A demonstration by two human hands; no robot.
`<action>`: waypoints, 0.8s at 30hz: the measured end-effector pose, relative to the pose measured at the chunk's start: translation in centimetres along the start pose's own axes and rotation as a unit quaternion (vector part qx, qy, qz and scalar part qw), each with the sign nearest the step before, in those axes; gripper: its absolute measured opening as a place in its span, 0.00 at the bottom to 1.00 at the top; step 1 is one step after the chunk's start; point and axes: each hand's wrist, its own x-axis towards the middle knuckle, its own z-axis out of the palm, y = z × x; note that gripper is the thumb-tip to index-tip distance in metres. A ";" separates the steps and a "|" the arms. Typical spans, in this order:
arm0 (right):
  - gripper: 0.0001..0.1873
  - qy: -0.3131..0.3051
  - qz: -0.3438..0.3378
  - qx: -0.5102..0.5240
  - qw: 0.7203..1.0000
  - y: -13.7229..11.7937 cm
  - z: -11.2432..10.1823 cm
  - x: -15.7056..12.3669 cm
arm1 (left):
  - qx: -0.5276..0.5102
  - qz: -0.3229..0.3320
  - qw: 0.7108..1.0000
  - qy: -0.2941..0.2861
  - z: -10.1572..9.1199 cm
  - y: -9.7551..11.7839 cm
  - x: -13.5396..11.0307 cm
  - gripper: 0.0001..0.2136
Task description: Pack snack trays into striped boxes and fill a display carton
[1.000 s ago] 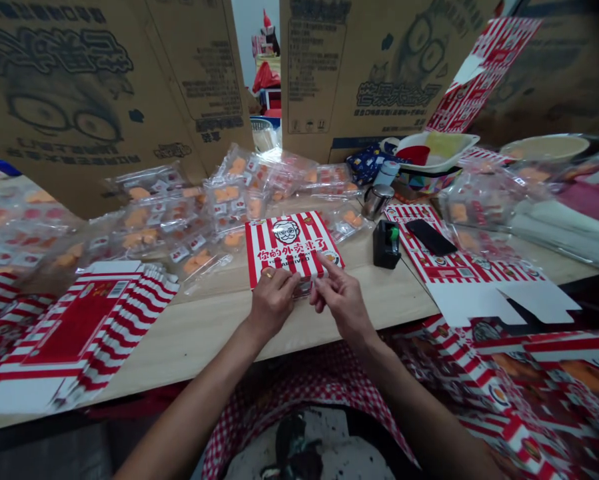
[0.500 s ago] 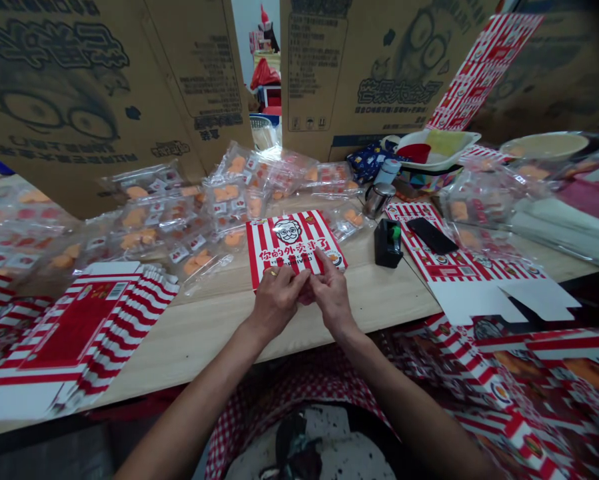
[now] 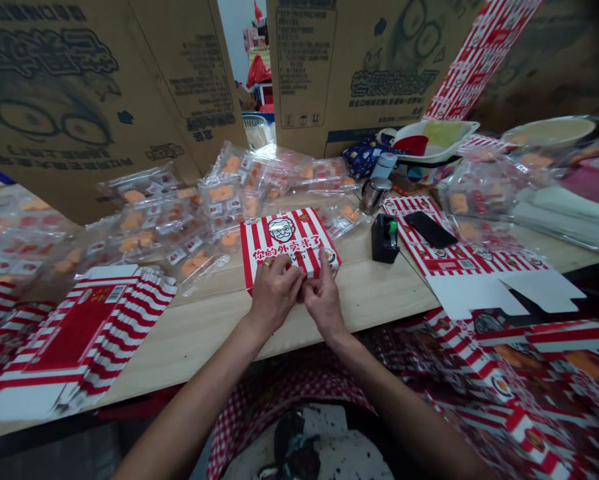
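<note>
A red-and-white striped paper box (image 3: pixel 284 233) with a bearded face on its lid lies on the wooden table (image 3: pixel 219 320). Both hands are at its near edge. My left hand (image 3: pixel 274 290) rests on the front edge with bent fingers, and a ring shows on one of them. My right hand (image 3: pixel 323 300) lies close beside it, its index finger stretched over the lid and the thumb at the front side. The fingertips of both hands meet at the front of the box, where the hands hide that part of it.
A black tape dispenser (image 3: pixel 385 239) stands right of the box, near a phone (image 3: pixel 430 229) on flat striped cartons (image 3: pixel 472 267). A stack of folded cartons (image 3: pixel 79 333) lies left. Clear snack bags (image 3: pixel 144 227) and a metal cup (image 3: pixel 376 195) sit behind, before large cardboard boxes (image 3: pixel 302 80).
The fingers have shifted along the front edge of the box. My left fingers are more curled and my right thumb sits lower. The whole view has moved slightly.
</note>
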 end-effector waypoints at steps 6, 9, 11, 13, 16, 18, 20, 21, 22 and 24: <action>0.39 0.033 -0.007 0.006 0.999 -0.9 -2.7 -3.1 | 0.038 -0.002 0.999 0.004 0.4 0.8 -0.2 0.09; 0.27 0.134 -0.043 0.039 0.989 -1.2 -5.5 -1.2 | -0.012 -0.029 0.999 -0.026 -0.4 0.7 -0.4 0.04; 0.23 0.169 -0.031 0.074 0.982 -1.0 -7.4 1.4 | -0.128 -0.070 0.989 -0.018 -1.5 -0.2 -0.8 0.08; 0.22 0.152 0.026 0.119 0.981 -0.7 -8.6 4.2 | -0.262 -0.185 0.945 0.067 -2.5 -1.7 -1.5 0.15; 0.27 0.073 0.126 0.182 0.973 -0.3 -8.7 7.5 | -0.389 -0.438 0.782 0.212 -2.8 -4.5 -2.7 0.17; 0.27 0.024 0.145 0.202 0.968 -0.1 -7.6 8.8 | -0.465 -0.523 0.692 0.175 -2.1 -5.7 -3.1 0.21; 0.26 -0.014 0.131 0.223 0.966 0.2 -6.3 9.3 | -0.559 -0.540 0.624 0.078 -1.1 -6.1 -3.3 0.25; 0.25 -0.031 0.123 0.236 0.963 0.3 -5.7 9.3 | -0.596 -0.539 0.593 0.048 -0.7 -6.1 -3.3 0.26; 0.25 -0.046 0.115 0.247 0.961 0.3 -5.3 9.1 | -0.626 -0.538 0.563 0.032 -0.4 -6.0 -3.4 0.26; 0.25 -0.067 0.106 0.256 0.959 0.3 -5.0 8.3 | -0.655 -0.536 0.532 0.035 -0.1 -5.7 -3.6 0.25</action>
